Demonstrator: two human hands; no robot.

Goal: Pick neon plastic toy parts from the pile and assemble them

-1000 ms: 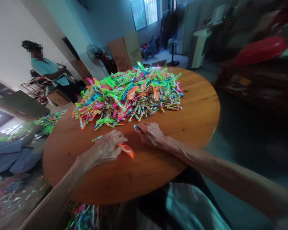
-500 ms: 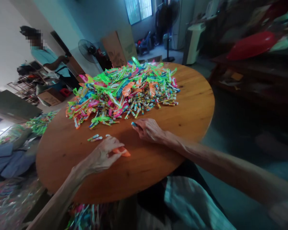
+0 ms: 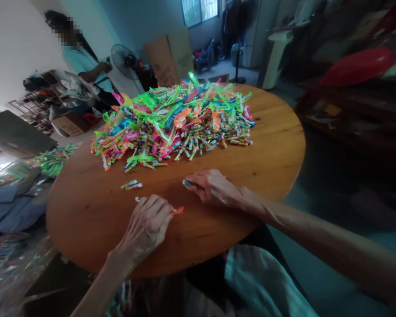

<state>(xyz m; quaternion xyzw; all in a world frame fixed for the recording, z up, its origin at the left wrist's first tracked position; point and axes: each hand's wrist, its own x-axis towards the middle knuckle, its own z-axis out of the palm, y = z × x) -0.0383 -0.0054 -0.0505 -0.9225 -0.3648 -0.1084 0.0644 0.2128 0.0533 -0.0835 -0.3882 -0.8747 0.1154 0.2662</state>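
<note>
My left hand (image 3: 152,220) is low over the near part of the round wooden table (image 3: 218,235), back upward and fingers curled together. From under its fingers sticks an orange plastic piece (image 3: 177,211); a white tip (image 3: 137,199) shows on the hand's other side. Farther right, my right hand (image 3: 214,189) pinches a small wrapped candy roll (image 3: 186,182) with a blue and white end, its side resting near the tabletop. Two more wrapped rolls (image 3: 132,185) lie side by side beyond my left hand. What else the curled fingers cover is hidden.
Across the table's far side spreads a big heap of bright plastic pieces (image 3: 171,116), with many small wrapped rolls (image 3: 201,141) along its front. A person (image 3: 82,66) stands behind at left, near a fan (image 3: 123,61) and cardboard boxes (image 3: 166,59). A red object (image 3: 358,66) is at right.
My left hand has turned from a loose grip on the orange piece to curled fingers over it, covering most of it. The right hand still holds the roll. The view has shifted slightly.
</note>
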